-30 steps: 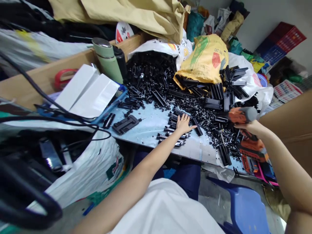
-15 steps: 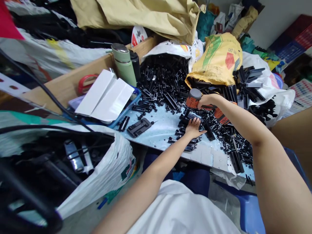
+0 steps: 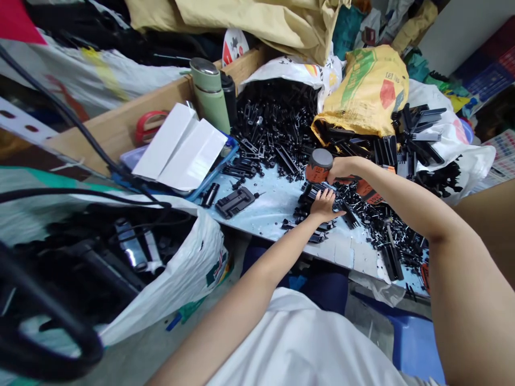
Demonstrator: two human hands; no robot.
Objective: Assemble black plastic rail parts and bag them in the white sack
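Orange and black plastic forms the power drill, which is held above the worktop by the right hand. Its grey rear cap is turned up towards the camera and its nose is directed down at a row of black parts; the tip is hidden. The long axis of the drill body is set roughly upright, while the grip and battery are extended to the right. The black parts are laid side by side, their long axes running mostly left to right. The drill's grip is enclosed by the fingers of the right hand, and its body is placed just beyond the left hand. The fingers of that hand are slightly spread over the far end of the row, with the thumb stretched out to the right. Black pieces are spilled from the mouth of a yellow sack, and more are contained in a white sack behind. White boxes are stacked in a blue tray, beside which a green flask is stood. Dark parts and shiny metal pieces are held in a large open bag at the left.
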